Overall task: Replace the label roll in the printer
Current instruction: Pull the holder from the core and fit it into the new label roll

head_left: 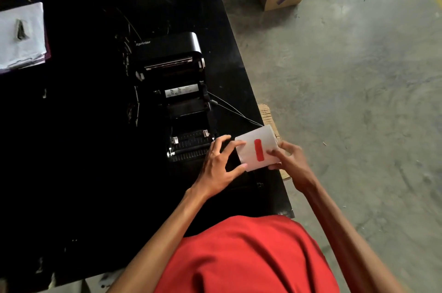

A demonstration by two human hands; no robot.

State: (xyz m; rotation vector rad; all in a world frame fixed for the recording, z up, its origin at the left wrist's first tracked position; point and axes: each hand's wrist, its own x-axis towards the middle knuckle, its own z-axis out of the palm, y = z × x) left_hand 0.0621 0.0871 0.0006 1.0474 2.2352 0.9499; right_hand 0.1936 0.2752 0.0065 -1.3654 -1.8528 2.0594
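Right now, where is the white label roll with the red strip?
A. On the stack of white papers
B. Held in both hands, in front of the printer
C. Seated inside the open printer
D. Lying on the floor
B: the left hand and right hand grip the label roll from either side, just in front of the Xprinter label printer, whose lid is open and whose bay holds no roll.

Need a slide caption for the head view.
Both hands hold a white label roll beside the open printer on a black table.
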